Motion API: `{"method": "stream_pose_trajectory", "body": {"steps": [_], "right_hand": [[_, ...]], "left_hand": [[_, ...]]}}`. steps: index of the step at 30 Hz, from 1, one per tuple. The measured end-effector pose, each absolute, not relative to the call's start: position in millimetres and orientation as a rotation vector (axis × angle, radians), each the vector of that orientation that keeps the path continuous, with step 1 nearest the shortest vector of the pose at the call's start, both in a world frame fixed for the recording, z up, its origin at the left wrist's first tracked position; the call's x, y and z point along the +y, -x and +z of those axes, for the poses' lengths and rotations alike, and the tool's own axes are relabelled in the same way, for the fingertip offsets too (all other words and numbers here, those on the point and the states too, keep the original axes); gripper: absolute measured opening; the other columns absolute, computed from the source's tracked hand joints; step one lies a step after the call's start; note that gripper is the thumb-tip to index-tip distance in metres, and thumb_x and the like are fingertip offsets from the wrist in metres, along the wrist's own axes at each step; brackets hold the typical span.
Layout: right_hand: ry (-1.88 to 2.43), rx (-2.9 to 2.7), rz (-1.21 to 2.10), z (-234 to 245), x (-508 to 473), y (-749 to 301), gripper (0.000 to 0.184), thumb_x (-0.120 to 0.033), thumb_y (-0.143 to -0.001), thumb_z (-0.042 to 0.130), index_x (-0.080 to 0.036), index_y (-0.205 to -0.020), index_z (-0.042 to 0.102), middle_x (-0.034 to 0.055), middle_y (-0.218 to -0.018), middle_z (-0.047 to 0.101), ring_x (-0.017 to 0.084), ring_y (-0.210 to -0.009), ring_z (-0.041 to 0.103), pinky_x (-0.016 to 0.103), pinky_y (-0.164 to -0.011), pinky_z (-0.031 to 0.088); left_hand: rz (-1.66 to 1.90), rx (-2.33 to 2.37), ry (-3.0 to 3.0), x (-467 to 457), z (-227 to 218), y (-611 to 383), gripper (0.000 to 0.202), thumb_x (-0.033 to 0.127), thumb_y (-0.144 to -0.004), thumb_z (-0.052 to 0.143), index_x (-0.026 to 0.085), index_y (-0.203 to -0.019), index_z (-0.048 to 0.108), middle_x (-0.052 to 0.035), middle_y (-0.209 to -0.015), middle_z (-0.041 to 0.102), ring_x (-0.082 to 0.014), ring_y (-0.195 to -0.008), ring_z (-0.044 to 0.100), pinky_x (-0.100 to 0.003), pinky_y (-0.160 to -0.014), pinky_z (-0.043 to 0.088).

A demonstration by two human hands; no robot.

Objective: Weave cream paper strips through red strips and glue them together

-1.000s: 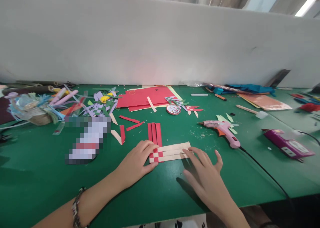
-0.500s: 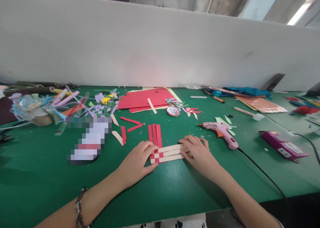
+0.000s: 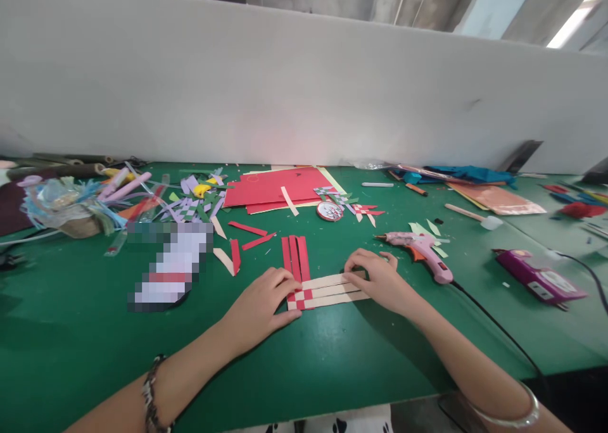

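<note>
A small checked weave of red and cream paper strips (image 3: 303, 299) lies flat on the green table. Its loose red strips (image 3: 296, 259) point away from me, and its loose cream strips (image 3: 332, 290) run to the right. My left hand (image 3: 266, 299) grips the weave at its left end, index finger on the upper edge and thumb at the lower one. At the right, my right hand (image 3: 377, 280) has its thumb and index finger closed on the upper cream strip near its end. Its fingers partly cover the strip ends.
A pink glue gun (image 3: 422, 251) with a cord lies to the right, beyond it a purple device (image 3: 536, 275). Red paper sheets (image 3: 280, 187), a round tin (image 3: 329, 211) and loose paper scraps (image 3: 190, 206) lie farther back. A blurred-out item (image 3: 171, 268) is at left.
My right hand has shifted slightly right and up along the cream strips, so more of their length shows. My left hand stays on the weave.
</note>
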State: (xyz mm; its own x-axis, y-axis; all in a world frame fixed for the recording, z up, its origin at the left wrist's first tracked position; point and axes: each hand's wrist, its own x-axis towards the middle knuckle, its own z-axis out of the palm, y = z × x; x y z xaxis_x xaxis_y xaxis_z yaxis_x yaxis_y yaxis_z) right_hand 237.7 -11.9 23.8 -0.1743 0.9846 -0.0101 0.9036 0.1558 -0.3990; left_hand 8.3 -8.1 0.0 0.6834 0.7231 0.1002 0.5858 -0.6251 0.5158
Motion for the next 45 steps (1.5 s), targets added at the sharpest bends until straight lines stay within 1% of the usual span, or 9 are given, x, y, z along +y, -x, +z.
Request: {"method": "stream_pose_trajectory", "body": {"steps": [5,9,13,19,21,23,27,31,45], "right_hand": [[1.797,-2.163,0.492,24,-11,-240,0.017,-0.03,-0.078,0.043,-0.022,-0.067,0.053,-0.0002,-0.086,0.058,0.017,-0.088,0.053,0.054,-0.09,0.016],[1.778,-2.187,0.48,24,-13,-241,0.017,-0.03,-0.078,0.042,-0.021,-0.068,0.053,-0.0002,-0.086,0.057,0.017,-0.087,0.053,0.054,-0.089,0.017],[1.765,-2.202,0.488,24,-15,-240,0.017,-0.028,-0.079,0.042,-0.021,-0.069,0.054,0.0003,-0.086,0.057,0.017,-0.086,0.052,0.049,-0.085,0.023],[1.791,-2.212,0.441,29,-13,-236,0.018,-0.028,-0.08,0.042,-0.02,-0.07,0.053,0.0009,-0.079,0.057,0.017,-0.079,0.053,0.041,-0.076,0.029],[1.785,-2.204,0.333,28,-17,-234,0.013,-0.027,-0.079,0.043,-0.02,-0.078,0.054,0.0024,-0.084,0.058,0.018,-0.083,0.053,0.041,-0.077,0.029],[1.715,-2.23,0.127,25,-25,-232,0.016,-0.026,-0.079,0.044,-0.021,-0.091,0.054,0.0046,-0.094,0.058,0.02,-0.092,0.051,0.041,-0.08,0.028],[1.451,-2.404,-0.078,14,-48,-224,0.023,-0.027,-0.083,0.042,-0.025,-0.103,0.051,0.0047,-0.106,0.056,0.018,-0.097,0.05,0.04,-0.086,0.024],[1.43,-2.46,-0.134,3,-62,-216,0.023,-0.029,-0.083,0.043,-0.026,-0.104,0.05,0.0045,-0.11,0.055,0.019,-0.1,0.049,0.04,-0.087,0.024],[1.503,-2.445,-0.095,-3,-66,-212,0.024,-0.027,-0.082,0.043,-0.025,-0.105,0.049,0.0041,-0.105,0.058,0.019,-0.099,0.05,0.042,-0.09,0.019]], "left_hand": [[0.449,1.077,-2.412,-7,3,-5,0.034,0.028,-0.073,0.063,0.017,-0.103,0.05,-0.006,-0.104,0.053,-0.0215,-0.093,0.05,-0.034,-0.079,0.044],[0.444,1.105,-2.422,-6,4,-3,0.033,0.03,-0.072,0.063,0.019,-0.101,0.051,-0.0046,-0.099,0.055,-0.0216,-0.091,0.051,-0.034,-0.077,0.044],[0.438,1.1,-2.43,-5,4,-3,0.03,0.029,-0.073,0.062,0.019,-0.099,0.052,-0.0041,-0.097,0.056,-0.021,-0.091,0.051,-0.033,-0.077,0.044],[0.415,1.185,-2.444,-9,7,-1,0.04,0.033,-0.073,0.061,0.017,-0.107,0.048,-0.0054,-0.094,0.055,-0.0216,-0.086,0.053,-0.033,-0.072,0.045],[0.394,1.19,-2.468,-11,7,-1,0.038,0.031,-0.074,0.06,0.016,-0.106,0.049,-0.0036,-0.085,0.056,-0.0209,-0.079,0.053,-0.031,-0.067,0.044],[0.403,1.173,-2.49,-12,7,-1,0.035,0.031,-0.074,0.059,0.017,-0.105,0.049,-0.0019,-0.079,0.056,-0.02,-0.075,0.053,-0.03,-0.065,0.044],[0.468,1.114,-2.531,-13,7,-3,0.026,0.032,-0.075,0.056,0.02,-0.097,0.052,-0.0011,-0.079,0.058,-0.0185,-0.074,0.054,-0.029,-0.065,0.042],[0.473,1.111,-2.556,-14,6,-3,0.022,0.028,-0.076,0.056,0.02,-0.096,0.052,-0.0004,-0.078,0.059,-0.0188,-0.074,0.055,-0.029,-0.066,0.042],[0.467,1.121,-2.532,-15,1,-5,0.02,0.021,-0.077,0.057,0.019,-0.096,0.053,-0.0016,-0.082,0.059,-0.0184,-0.076,0.055,-0.03,-0.067,0.044]]}}
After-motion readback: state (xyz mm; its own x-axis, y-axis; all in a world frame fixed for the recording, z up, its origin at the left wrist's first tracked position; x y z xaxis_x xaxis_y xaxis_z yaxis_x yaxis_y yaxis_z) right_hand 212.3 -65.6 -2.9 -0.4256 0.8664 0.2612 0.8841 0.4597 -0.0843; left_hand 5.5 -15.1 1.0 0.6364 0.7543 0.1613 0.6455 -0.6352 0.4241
